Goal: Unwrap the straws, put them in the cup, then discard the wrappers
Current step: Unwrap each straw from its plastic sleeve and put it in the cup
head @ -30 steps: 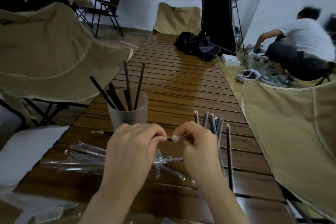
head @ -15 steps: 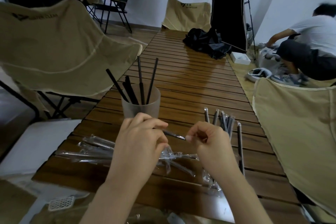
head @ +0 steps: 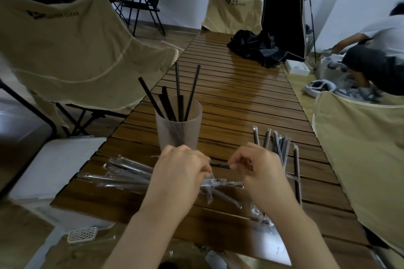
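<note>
Both hands curled above the bench (head: 240, 102): left hand (head: 179, 172) and right hand (head: 258, 168) pinch 1 black straw (head: 219, 165) between them, fingers clamped, near the cup (head: 178, 129).

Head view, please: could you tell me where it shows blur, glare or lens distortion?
In the head view, light is dim; the person crouching at right is motion-blurred; a soft sheen lies on the slatted table; wide-angle bending curves the chair at left; the hands and cup are fairly sharp.
</note>
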The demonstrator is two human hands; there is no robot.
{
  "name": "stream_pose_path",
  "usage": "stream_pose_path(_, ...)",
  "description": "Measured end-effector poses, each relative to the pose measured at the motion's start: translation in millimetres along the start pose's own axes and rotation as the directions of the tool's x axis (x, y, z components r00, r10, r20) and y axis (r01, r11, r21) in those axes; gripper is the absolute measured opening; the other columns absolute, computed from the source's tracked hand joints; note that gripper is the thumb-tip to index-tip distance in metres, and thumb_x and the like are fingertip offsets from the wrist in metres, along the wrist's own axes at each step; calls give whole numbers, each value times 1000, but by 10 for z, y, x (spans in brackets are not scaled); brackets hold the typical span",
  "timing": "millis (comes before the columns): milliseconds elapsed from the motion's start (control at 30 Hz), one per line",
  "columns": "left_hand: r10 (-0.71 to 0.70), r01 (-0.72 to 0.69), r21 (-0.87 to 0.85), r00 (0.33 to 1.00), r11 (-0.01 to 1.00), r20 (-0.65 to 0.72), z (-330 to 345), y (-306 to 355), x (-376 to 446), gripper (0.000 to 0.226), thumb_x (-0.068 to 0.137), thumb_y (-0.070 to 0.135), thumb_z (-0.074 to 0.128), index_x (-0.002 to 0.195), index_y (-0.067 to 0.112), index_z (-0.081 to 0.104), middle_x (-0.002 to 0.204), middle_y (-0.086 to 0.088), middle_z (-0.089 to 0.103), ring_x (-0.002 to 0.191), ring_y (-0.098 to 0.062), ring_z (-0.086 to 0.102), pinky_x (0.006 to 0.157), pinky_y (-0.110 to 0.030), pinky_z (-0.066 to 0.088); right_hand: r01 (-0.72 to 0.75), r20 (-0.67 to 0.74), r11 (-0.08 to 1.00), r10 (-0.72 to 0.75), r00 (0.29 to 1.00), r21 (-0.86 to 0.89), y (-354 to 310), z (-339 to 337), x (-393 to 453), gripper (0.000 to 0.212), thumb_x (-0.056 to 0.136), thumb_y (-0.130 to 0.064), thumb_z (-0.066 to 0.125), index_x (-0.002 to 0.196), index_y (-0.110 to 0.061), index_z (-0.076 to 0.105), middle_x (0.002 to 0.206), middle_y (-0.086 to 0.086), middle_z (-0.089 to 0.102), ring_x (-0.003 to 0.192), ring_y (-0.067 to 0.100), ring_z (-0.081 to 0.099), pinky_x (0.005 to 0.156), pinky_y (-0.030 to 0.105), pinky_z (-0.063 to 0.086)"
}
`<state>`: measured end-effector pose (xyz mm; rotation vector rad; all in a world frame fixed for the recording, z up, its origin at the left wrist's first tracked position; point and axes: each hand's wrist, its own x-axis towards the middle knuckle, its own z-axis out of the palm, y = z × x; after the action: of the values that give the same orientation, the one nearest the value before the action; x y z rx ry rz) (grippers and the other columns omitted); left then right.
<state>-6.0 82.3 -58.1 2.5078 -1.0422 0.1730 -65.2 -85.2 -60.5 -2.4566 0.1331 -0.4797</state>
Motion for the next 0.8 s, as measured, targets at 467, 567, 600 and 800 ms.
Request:
stream_pose_path(467,4,-26,-111,981,993,-194,37,-5,9,10,87,29,66,87,27,75,73,13,71,67,-1,66,64,-28,57,49,-13,997,-48,999,60,-91,13,18,26,81,-2,70,73,-25,63,74,-16,57,70,-7,53,62,4,38)
stream_pose_path(567,54,-73,-78,973,994,-226,23,4,25,2,82,24,73,82,24,75,67,13,69,63,-1,65,58,-30,57,37,-56,996,-32,998,87,-119,3,12,27,81,1,68,72,-24,64,71,-15,59,71,-8,53,61,4,38)
stream_pose_path(600,60,-76,-64,972,995,-227,16,5,30,3,80,23,75,83,24,75,70,12,71,65,-3,66,60,-33,57,30,-52,995,-26,998,91,-129,5,14,25,82,-1,69,73,-24,64,70,-16,58,70,-9,53,61,4,39)
stream_pose_path(800,-5,-15,-100,981,995,-194,-42,16,17,9,85,29,70,92,26,76,80,11,73,76,-6,67,71,-37,56,-19,38,993,15,999,116,-150,18,31,14,85,-15,69,81,-28,66,74,-20,58,76,-14,52,64,4,41)
